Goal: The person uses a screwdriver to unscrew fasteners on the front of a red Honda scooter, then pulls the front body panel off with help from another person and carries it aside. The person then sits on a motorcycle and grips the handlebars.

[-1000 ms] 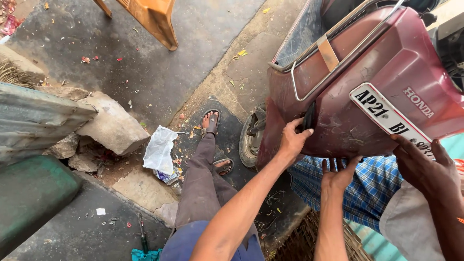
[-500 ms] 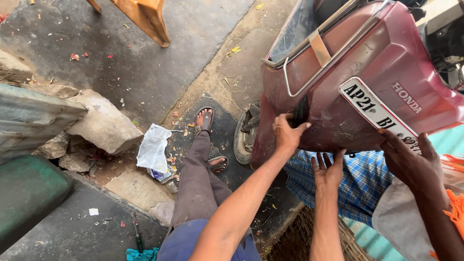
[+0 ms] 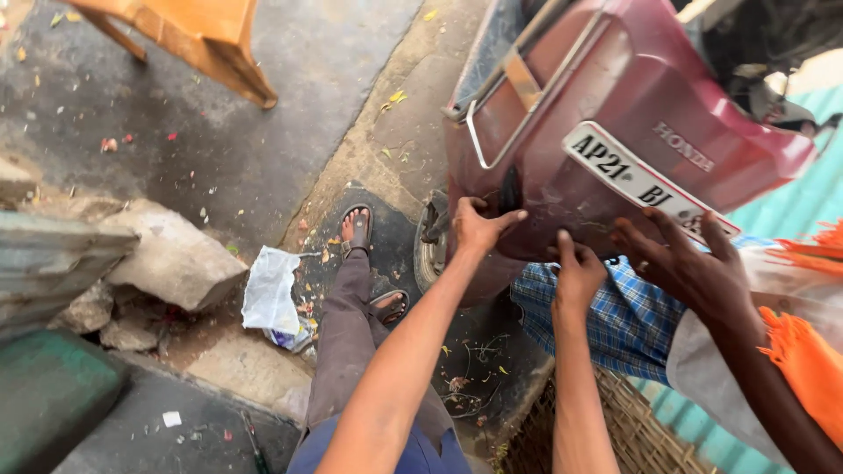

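where the maroon rear body panel (image 3: 615,132) of a scooter tilts across the upper right of the view, the person's left hand (image 3: 481,226) lies flat against its lower left edge, fingers spread and wrapped lightly around the rim beside a dark slot. the right hand (image 3: 578,272) presses up against the panel's underside just right of that, fingers extended and close together, pinching nothing. a co-worker's hand (image 3: 680,262) pushes on the same lower edge further right, below the white number plate (image 3: 645,180). a chrome grab rail (image 3: 492,132) runs along the panel's left side. below the panel sit a small wheel (image 3: 428,250) and the person's sandalled foot (image 3: 355,230). left of the panel lie a crumpled plastic bag (image 3: 270,294), a broken concrete slab (image 3: 171,259) and, higher up, a wooden stool (image 3: 189,39).
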